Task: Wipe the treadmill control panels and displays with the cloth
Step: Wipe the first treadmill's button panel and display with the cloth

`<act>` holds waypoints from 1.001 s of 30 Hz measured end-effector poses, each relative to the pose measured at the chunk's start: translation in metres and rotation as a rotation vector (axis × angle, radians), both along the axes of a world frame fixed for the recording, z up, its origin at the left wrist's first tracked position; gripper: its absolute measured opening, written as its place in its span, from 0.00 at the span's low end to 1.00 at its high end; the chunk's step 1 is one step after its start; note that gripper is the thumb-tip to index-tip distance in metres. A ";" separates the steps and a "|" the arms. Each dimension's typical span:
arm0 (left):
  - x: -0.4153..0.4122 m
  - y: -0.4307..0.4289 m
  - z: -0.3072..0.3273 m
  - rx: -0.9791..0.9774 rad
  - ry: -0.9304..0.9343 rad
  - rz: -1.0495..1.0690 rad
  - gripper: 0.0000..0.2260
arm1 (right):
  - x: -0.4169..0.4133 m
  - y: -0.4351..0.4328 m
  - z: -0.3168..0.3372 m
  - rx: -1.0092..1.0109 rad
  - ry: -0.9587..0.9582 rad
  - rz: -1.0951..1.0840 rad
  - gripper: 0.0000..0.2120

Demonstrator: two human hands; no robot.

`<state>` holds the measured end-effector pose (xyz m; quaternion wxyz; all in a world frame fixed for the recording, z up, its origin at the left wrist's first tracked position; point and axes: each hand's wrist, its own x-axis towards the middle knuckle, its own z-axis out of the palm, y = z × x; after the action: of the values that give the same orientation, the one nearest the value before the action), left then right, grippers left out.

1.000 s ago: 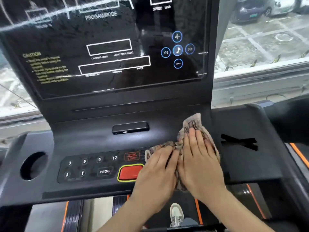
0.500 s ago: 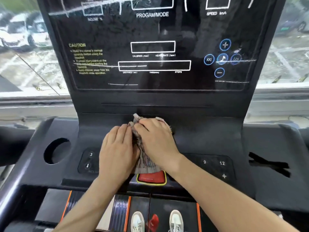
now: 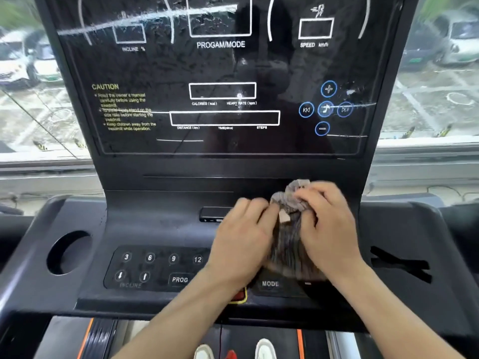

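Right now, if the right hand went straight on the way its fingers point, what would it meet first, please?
The right hand grips the cloth, fingers pointing up-left. Pushed on, it would probably meet the black wall under the display first, though depth is unclear.

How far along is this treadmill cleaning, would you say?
Nothing looks clearly finished. In hand: the right hand grips the bunched cloth and the left hand presses on it, on the console's right side just above the MODE button. Left: the big display shows white streaks and smears, so it likely needs wiping. Whether the left keypad is done, I cannot tell.
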<state>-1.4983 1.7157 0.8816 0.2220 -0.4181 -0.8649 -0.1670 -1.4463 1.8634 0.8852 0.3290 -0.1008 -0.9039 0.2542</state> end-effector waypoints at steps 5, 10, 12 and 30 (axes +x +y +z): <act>-0.047 -0.001 0.043 0.122 0.207 0.291 0.08 | -0.047 0.005 0.016 0.222 0.216 0.021 0.12; -0.055 -0.006 0.019 -0.005 0.160 0.141 0.05 | -0.039 0.021 -0.011 0.444 0.084 0.052 0.11; -0.060 0.002 0.022 0.026 0.176 0.117 0.03 | -0.046 0.016 -0.007 0.443 0.132 0.047 0.09; -0.109 -0.115 0.014 0.039 0.150 0.245 0.09 | -0.113 -0.095 0.003 0.440 0.132 0.276 0.08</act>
<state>-1.6078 1.6008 0.8951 0.3127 -0.3162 -0.8871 -0.1238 -1.5593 1.7686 0.8878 0.3635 0.1141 -0.9191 0.1003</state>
